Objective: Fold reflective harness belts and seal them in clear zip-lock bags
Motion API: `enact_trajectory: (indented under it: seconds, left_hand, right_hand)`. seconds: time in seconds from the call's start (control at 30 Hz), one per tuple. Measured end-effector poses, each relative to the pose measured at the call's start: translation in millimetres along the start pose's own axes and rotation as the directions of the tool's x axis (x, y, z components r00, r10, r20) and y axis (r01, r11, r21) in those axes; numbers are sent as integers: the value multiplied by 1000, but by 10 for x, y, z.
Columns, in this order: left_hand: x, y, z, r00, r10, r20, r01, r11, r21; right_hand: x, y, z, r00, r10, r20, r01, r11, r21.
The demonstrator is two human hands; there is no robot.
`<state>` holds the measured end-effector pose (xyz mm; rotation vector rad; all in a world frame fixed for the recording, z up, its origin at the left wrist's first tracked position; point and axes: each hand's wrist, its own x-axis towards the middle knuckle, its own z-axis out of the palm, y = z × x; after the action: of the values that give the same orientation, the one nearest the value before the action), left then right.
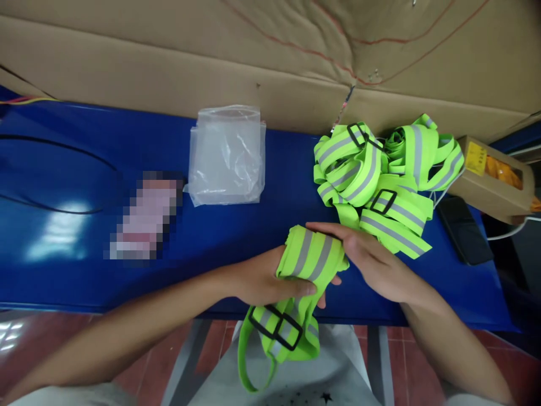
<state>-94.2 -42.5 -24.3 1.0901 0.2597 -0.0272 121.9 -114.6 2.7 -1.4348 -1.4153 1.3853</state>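
A fluorescent yellow-green reflective strap [315, 251] with grey stripes is wound in layers around my left hand [270, 282]. The left thumb presses on its lower part, and fingertips show beyond the winding. My right hand [374, 262] is at the winding's right side, one finger stretched along the top edge and the other fingers mostly hidden. A loose length of the strap hangs below in a loop, with black buckles [276, 327] on it, over my lap. Beyond my right hand lies a pile of similar reflective straps [367, 169] with black buckles.
Clear plastic bags [228, 158] lie on the blue table [287, 175]. A pixelated flat object [146, 217] is left of them. At right are a black phone [465, 230], a cardboard box [494, 186] and a white cable. A cardboard-covered wall [169, 67] borders the back; black cable loops left.
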Motion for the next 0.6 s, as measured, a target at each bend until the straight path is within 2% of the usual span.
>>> enact_trajectory:
  seconds: [0.07,0.13,0.2,0.27,0.33,0.4,0.47,0.53,0.6]
  left_hand:
    - [22,0,-49,999,-36,13,37,996,-80]
    - [46,-7,-78,999,-33,30,37,988,-147]
    - [64,-8,-67,999,-39,17,42,966,-254]
    - [69,8,-15,996,-93,2,85,902,-422]
    - [64,34,65,985,-172,-20,128,801,-585]
    - [58,54,150,973,-221,-63,119,719,-684]
    - [61,53,224,965,-238,-111,93,704,-704]
    - [77,26,286,966,-232,-114,94,726,-681]
    - [101,-19,340,974,-207,-98,106,787,-608]
  right_hand:
    - [-36,-41,38,1000,-10,28,11,998,-57]
    - [-27,-39,132,1000,4,-25,-7,995,-102]
    - [7,-6,229,995,61,-79,-66,996,-65]
    - [38,32,279,992,58,-112,-59,998,-10]
    - [45,54,269,986,-45,-158,41,999,-29]
    - [22,54,230,974,-113,-196,105,993,-50]
    - [-15,39,194,977,-92,-194,91,996,-17]
    - [-46,15,174,978,-75,-194,74,997,-12]
    - [-60,-14,159,956,-166,-244,144,984,-105]
